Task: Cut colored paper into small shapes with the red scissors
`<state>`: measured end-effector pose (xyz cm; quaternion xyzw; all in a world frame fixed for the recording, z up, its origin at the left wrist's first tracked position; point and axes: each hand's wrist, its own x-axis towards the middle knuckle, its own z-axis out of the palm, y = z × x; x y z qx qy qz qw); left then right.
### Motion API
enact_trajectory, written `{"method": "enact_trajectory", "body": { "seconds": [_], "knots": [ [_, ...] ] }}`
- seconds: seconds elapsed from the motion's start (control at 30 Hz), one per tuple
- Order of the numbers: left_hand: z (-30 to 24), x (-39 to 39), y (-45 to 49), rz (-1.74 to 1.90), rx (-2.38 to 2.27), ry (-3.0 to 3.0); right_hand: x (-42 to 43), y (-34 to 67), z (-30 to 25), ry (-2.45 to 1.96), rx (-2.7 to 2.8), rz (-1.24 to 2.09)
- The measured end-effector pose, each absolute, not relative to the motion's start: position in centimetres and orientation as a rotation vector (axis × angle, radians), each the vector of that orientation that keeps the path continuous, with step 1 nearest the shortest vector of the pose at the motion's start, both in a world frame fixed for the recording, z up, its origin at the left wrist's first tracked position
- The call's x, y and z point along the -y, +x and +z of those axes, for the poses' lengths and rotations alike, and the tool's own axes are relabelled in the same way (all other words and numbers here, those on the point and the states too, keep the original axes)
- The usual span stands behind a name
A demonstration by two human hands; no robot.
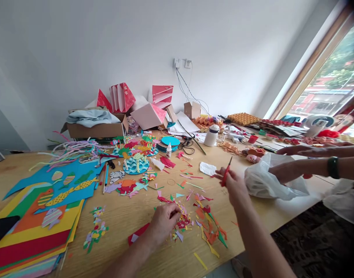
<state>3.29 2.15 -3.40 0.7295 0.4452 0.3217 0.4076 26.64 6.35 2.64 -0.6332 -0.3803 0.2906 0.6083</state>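
My left hand (162, 222) is closed low over a heap of small coloured paper scraps (186, 218), fingers curled together. Whatever lies between its fingertips is hidden. In my right hand (233, 185) is a pair of scissors (227, 172) with red handles, its dark blades pointing up, raised over the table. Below it lie longer orange and green paper offcuts (211, 224). A red paper piece (138, 233) is partly covered by my left wrist. Left of that hand, a small cluster of cut paper bits (96, 231) rests on the wood.
At the right, another person's hands (283, 170) reach into a white plastic bag (260, 179). Coloured paper sheets (34, 247) with paper fish are stacked at left. Behind stand a glue bottle (169, 150), a white container (212, 136), pipe cleaners (75, 150) and a cardboard box (95, 130).
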Motion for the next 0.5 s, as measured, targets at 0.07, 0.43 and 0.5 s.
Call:
{"method": "enact_trajectory", "body": {
  "seconds": [0.07,0.43,0.5],
  "knots": [
    [-3.3,-2.2,3.2,0.84,-1.107,1.89,-7.3,28.0,4.5,-1.464,0.861,0.665],
    [-3.3,-4.0,3.0,0.896,-1.158,1.729,-0.8,19.0,0.8,-1.466,1.23,1.148],
    [-3.3,-4.1,3.1,0.894,-1.146,1.694,-0.5,18.0,-0.3,-1.406,1.243,1.147]
  ]
}}
